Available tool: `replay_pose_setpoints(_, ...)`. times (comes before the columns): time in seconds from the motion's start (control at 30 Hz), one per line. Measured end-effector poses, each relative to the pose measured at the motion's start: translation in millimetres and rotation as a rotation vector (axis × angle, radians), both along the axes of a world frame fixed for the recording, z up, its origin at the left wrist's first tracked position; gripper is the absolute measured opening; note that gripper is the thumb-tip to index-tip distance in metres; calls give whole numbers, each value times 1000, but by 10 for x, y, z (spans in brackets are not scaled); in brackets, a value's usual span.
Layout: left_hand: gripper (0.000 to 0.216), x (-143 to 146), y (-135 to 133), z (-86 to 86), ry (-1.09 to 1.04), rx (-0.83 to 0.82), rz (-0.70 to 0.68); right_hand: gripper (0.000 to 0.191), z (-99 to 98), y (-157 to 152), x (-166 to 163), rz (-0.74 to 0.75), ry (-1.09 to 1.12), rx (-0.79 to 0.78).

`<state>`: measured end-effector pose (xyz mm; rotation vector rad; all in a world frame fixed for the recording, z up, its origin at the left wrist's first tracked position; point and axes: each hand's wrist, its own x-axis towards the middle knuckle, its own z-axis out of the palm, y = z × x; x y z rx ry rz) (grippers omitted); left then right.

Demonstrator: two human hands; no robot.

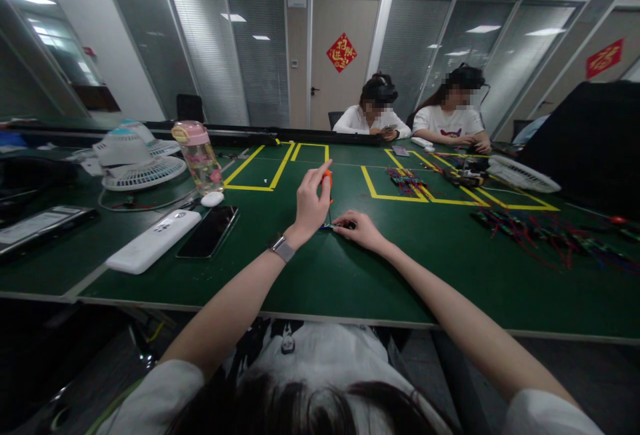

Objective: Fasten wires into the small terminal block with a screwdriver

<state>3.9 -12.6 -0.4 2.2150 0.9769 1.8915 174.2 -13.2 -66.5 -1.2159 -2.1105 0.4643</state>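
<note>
My left hand (314, 200), with a watch (282, 247) on its wrist, is closed around the orange handle of a screwdriver (328, 178). The tool stands upright, and its thin dark shaft runs down to a small circuit board (327, 226) on the green table (300, 282). On the board's right side, the fingers of my right hand (361, 230) pinch its edge. Most of the board is hidden by my hands, so its parts cannot be made out.
A phone (209, 232), a white power bank (154, 242), a bottle (197, 155) and a fan (143, 167) stand at left. Wired circuit boards (406, 180) lie within yellow tape (400, 198); more wired boards (545, 238) lie farther right. Two people (371, 115) sit across the table.
</note>
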Motion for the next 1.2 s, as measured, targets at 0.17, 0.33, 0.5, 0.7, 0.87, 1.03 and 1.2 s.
replay_pose_setpoints(0.17, 18, -6, 11, -17, -36, 51, 94, 18, 2, -4, -1, -6, 4, 4)
replay_pose_setpoints(0.33, 30, -13, -11, 2, 3, 19, 34, 19, 1, -2, -1, -3, 3, -2)
replay_pose_setpoints(0.5, 29, -12, 12, -7, 9, 53, 47, 18, 0, -1, 1, -8, -1, 1)
replay_pose_setpoints(0.7, 29, -2, 51, -44, 10, 75, 44, 18, -9, 11, 4, 1, 3, 6)
replay_pose_setpoints(0.87, 35, 2, 28, -30, 42, 58, -31, 18, -6, 6, -4, -11, -1, 1)
replay_pose_setpoints(1.03, 27, -9, 37, -31, 5, 83, 59, 18, 2, 0, -8, -13, 6, -2)
replay_pose_setpoints(1.2, 25, -8, 55, -43, 8, 65, 29, 18, 5, -3, -6, -10, 7, 6)
